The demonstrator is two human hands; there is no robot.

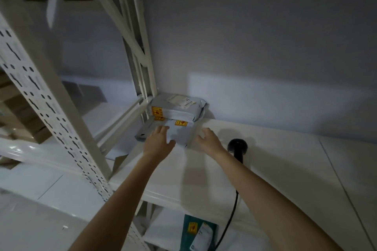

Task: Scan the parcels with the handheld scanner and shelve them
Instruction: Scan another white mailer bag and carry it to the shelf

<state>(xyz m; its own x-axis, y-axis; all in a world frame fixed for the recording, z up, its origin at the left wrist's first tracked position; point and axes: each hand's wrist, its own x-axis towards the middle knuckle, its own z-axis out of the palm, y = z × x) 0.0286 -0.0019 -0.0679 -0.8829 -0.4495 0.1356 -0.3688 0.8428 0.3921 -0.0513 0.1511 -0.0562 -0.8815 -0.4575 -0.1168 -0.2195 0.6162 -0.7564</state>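
You are reaching both bare arms into a white metal shelf (204, 169), toward its far left corner. Your left hand (158, 140) is resting with straight, spread fingers on a flat grey plastic mailer (179, 133) lying on the shelf board. Your right hand (209, 140) is sitting just beside the mailer's right edge, fingers loosely spread and holding nothing. A second, plumper grey mailer (179, 108) is lying on the far end of the flat one, against the back wall; both are carrying yellow stickers, and the upper one is showing a white label. The black scanner (237, 147) is lying on the shelf just right of your right hand, its round head facing far and its cord trailing over the near edge. On the shelf below, a dark green parcel (199, 230) with a white label is lying flat.
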